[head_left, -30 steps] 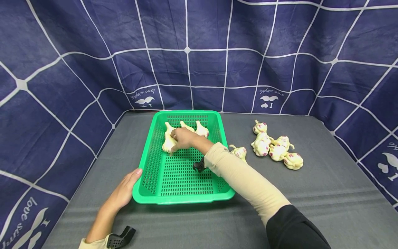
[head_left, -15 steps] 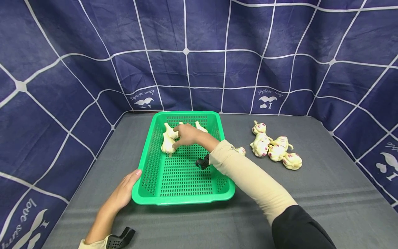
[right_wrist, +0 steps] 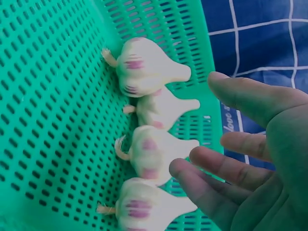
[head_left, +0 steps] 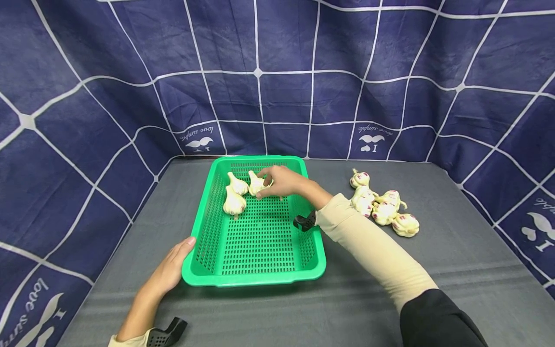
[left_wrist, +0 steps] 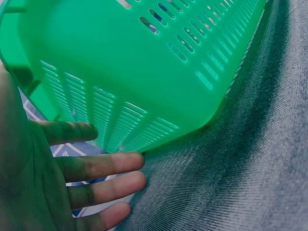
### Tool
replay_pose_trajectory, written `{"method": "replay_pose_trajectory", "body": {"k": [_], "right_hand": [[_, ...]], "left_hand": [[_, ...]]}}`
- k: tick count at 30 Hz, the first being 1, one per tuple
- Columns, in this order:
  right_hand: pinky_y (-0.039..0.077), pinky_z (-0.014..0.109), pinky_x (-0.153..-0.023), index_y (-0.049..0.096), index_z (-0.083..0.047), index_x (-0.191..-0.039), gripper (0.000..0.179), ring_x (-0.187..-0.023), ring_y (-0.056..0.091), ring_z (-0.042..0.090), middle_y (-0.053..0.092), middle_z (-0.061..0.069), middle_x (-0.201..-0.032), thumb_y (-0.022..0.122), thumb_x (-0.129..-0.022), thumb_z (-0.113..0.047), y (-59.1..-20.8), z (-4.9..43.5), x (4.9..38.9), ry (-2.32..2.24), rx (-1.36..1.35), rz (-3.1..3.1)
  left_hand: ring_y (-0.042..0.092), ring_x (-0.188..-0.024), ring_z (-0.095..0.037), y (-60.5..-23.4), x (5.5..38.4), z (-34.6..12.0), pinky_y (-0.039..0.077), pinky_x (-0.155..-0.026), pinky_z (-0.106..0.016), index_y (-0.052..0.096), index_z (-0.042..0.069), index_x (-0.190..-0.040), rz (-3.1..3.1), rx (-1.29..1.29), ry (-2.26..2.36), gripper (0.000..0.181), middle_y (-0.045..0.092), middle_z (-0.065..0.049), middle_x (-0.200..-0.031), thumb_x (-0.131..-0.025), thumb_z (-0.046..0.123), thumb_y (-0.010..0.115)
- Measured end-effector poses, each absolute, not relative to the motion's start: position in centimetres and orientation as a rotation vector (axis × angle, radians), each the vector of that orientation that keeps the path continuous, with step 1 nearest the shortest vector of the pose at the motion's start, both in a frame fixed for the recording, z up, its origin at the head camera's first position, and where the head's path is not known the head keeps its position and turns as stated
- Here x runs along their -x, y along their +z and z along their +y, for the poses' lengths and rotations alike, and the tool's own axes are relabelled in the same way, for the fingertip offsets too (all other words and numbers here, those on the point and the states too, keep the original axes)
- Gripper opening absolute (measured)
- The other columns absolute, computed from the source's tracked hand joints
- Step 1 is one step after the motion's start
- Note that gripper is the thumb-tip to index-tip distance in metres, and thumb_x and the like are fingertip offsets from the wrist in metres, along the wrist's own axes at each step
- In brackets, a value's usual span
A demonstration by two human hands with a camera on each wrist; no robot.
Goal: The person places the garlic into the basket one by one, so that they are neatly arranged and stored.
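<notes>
In the head view a green plastic basket (head_left: pixel 253 279) with slotted walls stands on the grey cloth. Garlic bulbs lie at its far end: one front left (head_left: pixel 234 201), one behind it (head_left: pixel 238 185) and one nearer the middle (head_left: pixel 256 184). My right hand (head_left: pixel 282 182) hovers over that end, partly covering the bulbs there. The right wrist view shows its fingers loosely spread, holding nothing, beside a row of several bulbs (right_wrist: pixel 153 154). My left hand (head_left: pixel 175 262) touches the basket's near left corner. In the left wrist view its fingers (left_wrist: pixel 106 190) extend beside the basket wall.
Several more garlic bulbs (head_left: pixel 385 212) lie grouped on the grey cloth (head_left: pixel 433 270) to the right of the basket. A blue curtain with white lines (head_left: pixel 286 96) rises behind and at both sides. My right forearm crosses the basket's right rim.
My right hand has moved from the left-hand bulbs towards the right, leaving them lying in the basket. The forearm now hides a bulb seen beside the basket earlier. My left hand stays put.
</notes>
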State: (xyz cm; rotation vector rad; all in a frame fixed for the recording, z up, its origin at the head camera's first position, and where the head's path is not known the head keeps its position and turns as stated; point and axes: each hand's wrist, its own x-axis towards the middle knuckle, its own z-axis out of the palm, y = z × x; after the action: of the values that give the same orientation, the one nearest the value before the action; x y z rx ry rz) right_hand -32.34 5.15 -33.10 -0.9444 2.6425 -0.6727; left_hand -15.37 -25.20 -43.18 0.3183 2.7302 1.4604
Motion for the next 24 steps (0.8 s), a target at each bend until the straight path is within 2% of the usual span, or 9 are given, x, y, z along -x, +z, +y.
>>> {"method": "replay_pose_trajectory", "body": {"k": [8,14,20,24], "right_hand": [[0.055,0.033,-0.082,0.054,-0.006,-0.14,0.06,-0.101,0.069,0.023,0.069,0.011,-0.116,0.073,-0.091,-0.033,-32.7,7.4,32.1,-0.805,0.895,2.615],[0.055,0.033,-0.084,0.054,-0.004,-0.139,0.059,-0.102,0.068,0.029,0.068,0.016,-0.116,0.075,-0.09,-0.03,-32.1,8.9,31.6,-0.894,0.897,2.599],[0.056,0.034,-0.082,0.053,-0.001,-0.139,0.06,-0.099,0.069,0.026,0.067,0.016,-0.116,0.074,-0.091,-0.028,-32.4,10.7,30.7,-0.945,0.895,2.604],[0.056,0.035,-0.082,0.053,0.0,-0.138,0.057,-0.099,0.068,0.029,0.067,0.016,-0.114,0.074,-0.091,-0.025,-32.7,11.8,29.9,-0.992,0.901,2.599]], "left_hand": [[0.029,-0.135,-0.056,-43.1,15.3,-25.1,0.021,-0.11,-0.065,0.033,-0.024,-0.139,2.717,-0.318,1.479,0.063,0.035,-0.042,-0.142,-0.108,0.03,0.025],[0.029,-0.135,-0.056,-43.3,15.5,-25.3,0.022,-0.11,-0.065,0.033,-0.025,-0.138,2.724,-0.308,1.447,0.062,0.035,-0.043,-0.142,-0.108,0.029,0.024],[0.029,-0.135,-0.056,-43.4,15.6,-25.3,0.023,-0.11,-0.064,0.033,-0.025,-0.138,2.732,-0.294,1.43,0.061,0.034,-0.043,-0.142,-0.108,0.027,0.022],[0.027,-0.135,-0.056,-43.3,15.5,-25.3,0.021,-0.111,-0.064,0.032,-0.025,-0.139,2.731,-0.262,1.416,0.062,0.033,-0.043,-0.143,-0.108,0.029,0.023]]}}
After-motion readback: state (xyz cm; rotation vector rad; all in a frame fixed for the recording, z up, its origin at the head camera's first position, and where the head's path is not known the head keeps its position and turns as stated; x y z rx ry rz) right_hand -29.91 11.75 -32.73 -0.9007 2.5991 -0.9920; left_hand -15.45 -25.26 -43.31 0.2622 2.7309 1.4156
